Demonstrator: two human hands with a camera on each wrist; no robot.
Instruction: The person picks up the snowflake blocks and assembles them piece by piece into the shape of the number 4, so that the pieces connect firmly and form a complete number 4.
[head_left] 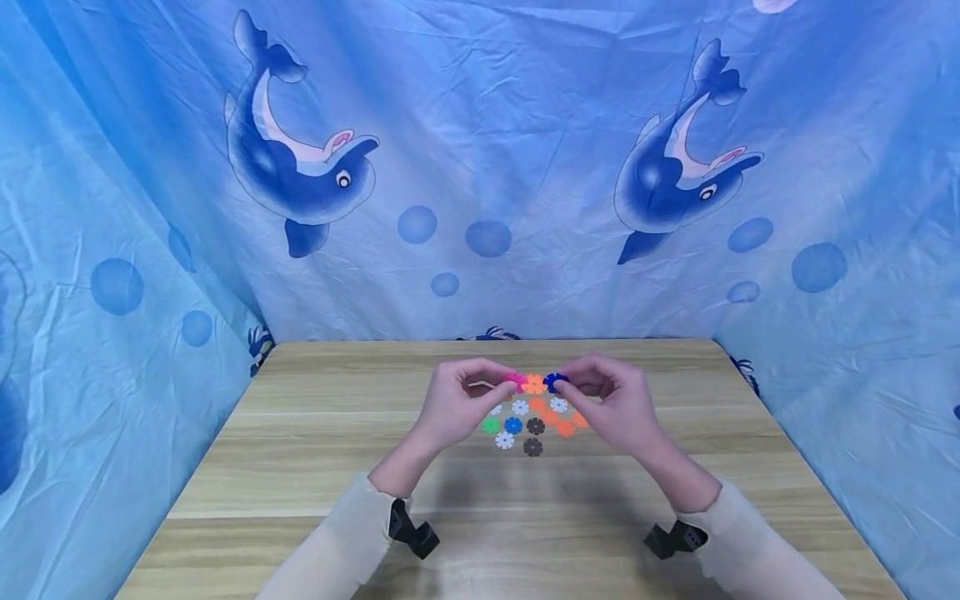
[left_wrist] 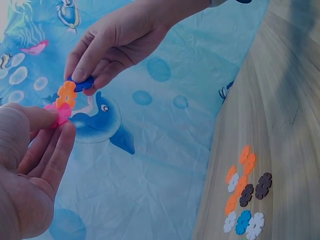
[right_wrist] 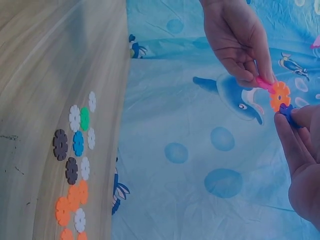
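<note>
Both hands are raised over the table, working on small notched plastic snowflake discs. My left hand (head_left: 459,402) pinches a pink disc (left_wrist: 61,115) between thumb and fingers. An orange disc (head_left: 534,384) sits in the middle, joined to the pink one at its edge. My right hand (head_left: 611,404) pinches a dark blue disc (right_wrist: 287,114) by its side, its rim right at the orange disc's edge. In the left wrist view the blue disc stands at an angle to the orange one. Fingertips cover parts of the pink and blue discs.
Loose discs lie on the wooden table (head_left: 315,467) below the hands: several orange (right_wrist: 63,210), several white (head_left: 505,440), two brown (head_left: 532,447), one light blue (right_wrist: 78,143) and one green (right_wrist: 84,119). A blue dolphin-print cloth (head_left: 525,167) hangs behind and at both sides.
</note>
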